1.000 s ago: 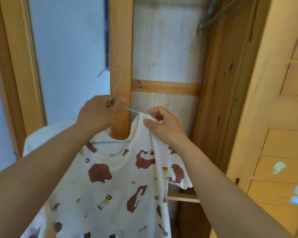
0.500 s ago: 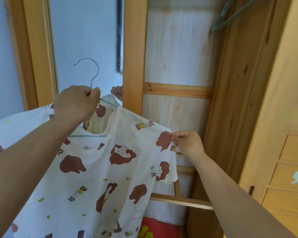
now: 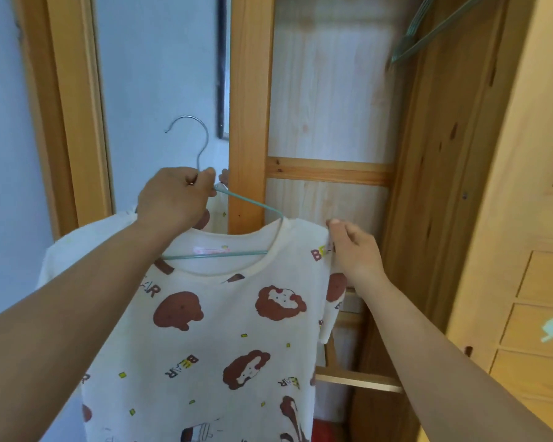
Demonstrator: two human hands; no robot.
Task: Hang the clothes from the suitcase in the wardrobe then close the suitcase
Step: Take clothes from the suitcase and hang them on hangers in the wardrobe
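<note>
Pale blue wall [image 3: 160, 74] at left; wooden door frame [image 3: 71, 116]; panelled wooden door [image 3: 530, 282] at right.

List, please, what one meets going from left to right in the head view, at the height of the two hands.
Wooden door frame → left hand gripping the hanger → wardrobe post → right hand on the shirt shoulder → wardrobe door.

White bear-print tee [image 3: 217, 339] hangs on a teal hanger [image 3: 237, 202], its metal hook sticking up above the left hand [image 3: 176, 199]; the right hand [image 3: 355, 250] pinches the shirt's shoulder, wardrobe [image 3: 329, 122] just behind.
</note>
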